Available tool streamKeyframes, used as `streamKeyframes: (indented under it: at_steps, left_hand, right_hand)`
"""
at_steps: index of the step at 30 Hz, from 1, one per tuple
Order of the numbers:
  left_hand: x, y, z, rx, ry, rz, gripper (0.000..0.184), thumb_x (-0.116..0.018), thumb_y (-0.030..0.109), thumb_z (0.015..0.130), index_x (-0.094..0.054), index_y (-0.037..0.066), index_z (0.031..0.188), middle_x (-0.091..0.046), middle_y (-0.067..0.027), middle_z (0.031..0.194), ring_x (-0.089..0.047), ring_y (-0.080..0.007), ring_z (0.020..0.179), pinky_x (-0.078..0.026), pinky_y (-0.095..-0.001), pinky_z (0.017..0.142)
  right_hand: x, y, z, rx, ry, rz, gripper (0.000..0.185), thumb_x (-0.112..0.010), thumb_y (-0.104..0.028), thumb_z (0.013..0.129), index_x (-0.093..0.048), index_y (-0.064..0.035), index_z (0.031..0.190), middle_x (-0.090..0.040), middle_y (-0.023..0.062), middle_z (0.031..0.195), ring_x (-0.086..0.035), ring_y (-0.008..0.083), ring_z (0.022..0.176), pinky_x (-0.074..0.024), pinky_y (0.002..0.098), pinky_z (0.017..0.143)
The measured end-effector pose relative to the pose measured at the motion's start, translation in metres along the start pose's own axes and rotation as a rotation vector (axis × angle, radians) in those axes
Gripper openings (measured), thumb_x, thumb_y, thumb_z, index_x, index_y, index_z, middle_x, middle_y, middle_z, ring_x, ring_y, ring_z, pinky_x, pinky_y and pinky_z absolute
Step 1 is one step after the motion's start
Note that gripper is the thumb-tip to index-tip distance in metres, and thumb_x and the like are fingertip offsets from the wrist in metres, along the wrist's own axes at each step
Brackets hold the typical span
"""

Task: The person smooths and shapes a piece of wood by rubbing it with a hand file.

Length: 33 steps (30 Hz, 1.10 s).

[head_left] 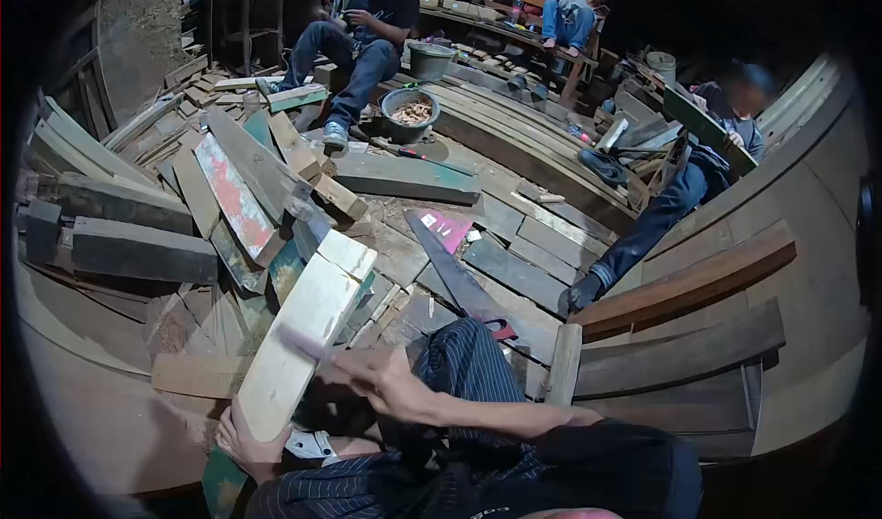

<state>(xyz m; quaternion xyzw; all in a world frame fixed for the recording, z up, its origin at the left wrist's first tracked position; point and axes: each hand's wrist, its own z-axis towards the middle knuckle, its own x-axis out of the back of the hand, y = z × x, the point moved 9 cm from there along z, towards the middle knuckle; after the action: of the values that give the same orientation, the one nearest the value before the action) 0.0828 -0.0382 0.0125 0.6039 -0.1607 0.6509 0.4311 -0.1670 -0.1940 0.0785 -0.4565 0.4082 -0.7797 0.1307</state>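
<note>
A pale wooden block (299, 335) slants up and away from my lap, its broad bare face turned upward. My left hand (250, 441) is closed around the edge of its lower end. Over the block's right side, my right hand (395, 388) is closed on a blurred, thin flat tool (305, 343). Motion smears the tool, so its kind cannot be made out; it is at or just above the block's face. A handsaw (459, 276) with a red handle lies on the boards beyond my knee.
Stacked timber (142, 248) crowds the left. Ahead are a bucket of wood chips (411, 113) and a thick beam (395, 177). One person (367, 32) sits at the back; another (698, 165) at right holds a board (707, 133). Long planks (684, 285) lie right.
</note>
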Motion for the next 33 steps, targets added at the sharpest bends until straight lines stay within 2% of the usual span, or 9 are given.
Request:
streamKeyframes:
  at_steps: [2, 6, 9, 10, 14, 18, 22, 26, 33]
  left_hand:
    - [-0.004, -0.003, -0.001, -0.026, 0.016, -0.003, 0.118, -0.09, 0.05, 0.043, -0.047, 0.012, 0.146, -0.051, -0.0136, 0.132, -0.046, -0.0356, 0.125, -0.03, -0.0524, 0.107]
    - [-0.008, -0.008, 0.0, -0.027, -0.008, -0.04, 0.117, -0.09, 0.052, 0.045, -0.047, 0.011, 0.146, -0.052, -0.0143, 0.129, -0.047, -0.0361, 0.122, -0.031, -0.0526, 0.106]
    - [-0.007, -0.007, -0.001, -0.095, 0.089, -0.021, 0.116, -0.09, 0.053, 0.045, -0.048, 0.012, 0.145, -0.053, -0.0133, 0.127, -0.049, -0.0351, 0.122, -0.033, -0.052, 0.105]
    - [-0.004, -0.005, -0.003, -0.107, 0.135, -0.01, 0.115, -0.09, 0.054, 0.044, -0.051, 0.013, 0.143, -0.054, -0.0117, 0.127, -0.049, -0.0336, 0.122, -0.035, -0.051, 0.104]
    - [0.0, -0.002, -0.003, 0.005, 0.09, 0.022, 0.113, -0.09, 0.055, 0.045, -0.052, 0.014, 0.142, -0.055, -0.0091, 0.128, -0.049, -0.0311, 0.124, -0.035, -0.0503, 0.106]
    - [0.0, -0.001, -0.011, 0.036, 0.083, 0.016, 0.112, -0.091, 0.055, 0.046, -0.052, 0.014, 0.142, -0.055, -0.009, 0.128, -0.049, -0.0309, 0.124, -0.035, -0.0502, 0.106]
    - [-0.001, 0.001, -0.01, 0.061, 0.07, 0.025, 0.111, -0.091, 0.054, 0.047, -0.052, 0.014, 0.143, -0.055, -0.0089, 0.127, -0.049, -0.0307, 0.125, -0.035, -0.0502, 0.106]
    - [0.0, -0.003, -0.008, 0.075, 0.068, 0.012, 0.11, -0.091, 0.054, 0.048, -0.052, 0.015, 0.143, -0.055, -0.0088, 0.127, -0.049, -0.0306, 0.125, -0.035, -0.0502, 0.106]
    - [0.007, 0.005, -0.006, 0.1, 0.075, 0.021, 0.105, -0.091, 0.054, 0.052, -0.052, 0.017, 0.143, -0.056, -0.0081, 0.127, -0.05, -0.0308, 0.124, -0.035, -0.0505, 0.106]
  right_hand:
    - [-0.022, -0.012, -0.013, 0.204, -0.055, -0.047, 0.063, -0.064, -0.002, 0.089, -0.049, -0.015, 0.149, -0.067, 0.0284, 0.113, -0.067, 0.0474, 0.095, -0.0564, 0.0463, 0.082]
    - [0.003, 0.023, 0.0, -0.319, 0.18, 0.071, 0.059, -0.061, -0.001, 0.091, -0.051, -0.0115, 0.148, -0.067, 0.0295, 0.111, -0.067, 0.0469, 0.098, -0.0558, 0.0461, 0.084]
    - [-0.012, -0.002, -0.002, -0.204, -0.086, 0.027, 0.058, -0.06, 0.0, 0.09, -0.052, -0.0102, 0.146, -0.067, 0.0299, 0.111, -0.067, 0.0468, 0.097, -0.0559, 0.0455, 0.082]
    - [-0.007, -0.017, -0.002, 0.139, 0.093, -0.041, 0.057, -0.061, 0.0, 0.09, -0.053, -0.0089, 0.145, -0.067, 0.0304, 0.108, -0.067, 0.0473, 0.095, -0.0554, 0.0452, 0.081]
    - [0.01, 0.015, 0.011, -0.171, 0.179, -0.02, 0.059, -0.063, -0.003, 0.089, -0.052, -0.0085, 0.146, -0.069, 0.0275, 0.094, -0.069, 0.0429, 0.084, -0.0547, 0.045, 0.076]
    - [0.0, 0.022, 0.016, -0.28, 0.025, -0.139, 0.06, -0.064, -0.006, 0.089, -0.051, -0.0079, 0.147, -0.067, 0.0285, 0.084, -0.066, 0.0429, 0.071, -0.0532, 0.0474, 0.07]
    - [0.006, 0.012, 0.027, -0.098, 0.07, -0.138, 0.065, -0.056, -0.003, 0.089, -0.042, -0.0111, 0.153, -0.064, 0.0309, 0.078, -0.065, 0.0482, 0.074, -0.0499, 0.0551, 0.07]
    - [0.016, -0.006, 0.036, -0.202, -0.029, -0.137, 0.064, -0.057, -0.001, 0.088, -0.047, -0.0116, 0.15, -0.062, 0.031, 0.077, -0.066, 0.0465, 0.075, -0.0506, 0.0533, 0.067]
    - [0.008, 0.019, 0.04, -0.227, -0.02, -0.133, 0.068, -0.065, -0.017, 0.08, -0.052, -0.0124, 0.147, -0.065, 0.0298, 0.078, -0.067, 0.048, 0.08, -0.0525, 0.0544, 0.07]
